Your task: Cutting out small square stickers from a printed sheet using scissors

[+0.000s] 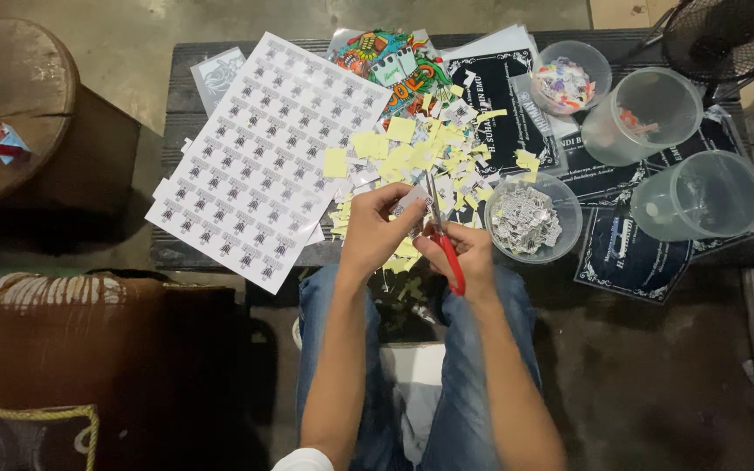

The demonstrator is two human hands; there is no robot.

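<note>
A printed sticker sheet lies at the left of my desk. My left hand pinches a small paper piece over yellow scraps. My right hand is closed around red-handled scissors, blades on that piece. Right of it sits a bowl of cut pieces.

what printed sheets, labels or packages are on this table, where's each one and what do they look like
Label sheet: table's left, large white rectangle, rows of small black marks.
Colourful sheet: top centre, bright cartoon print.
Dark sheets: right side under the tubs, black with white ornate borders.
Small cut label: white with black print, in the left hand, scissors in the right hand.
Tub: clear, round, cut labels inside.
</note>
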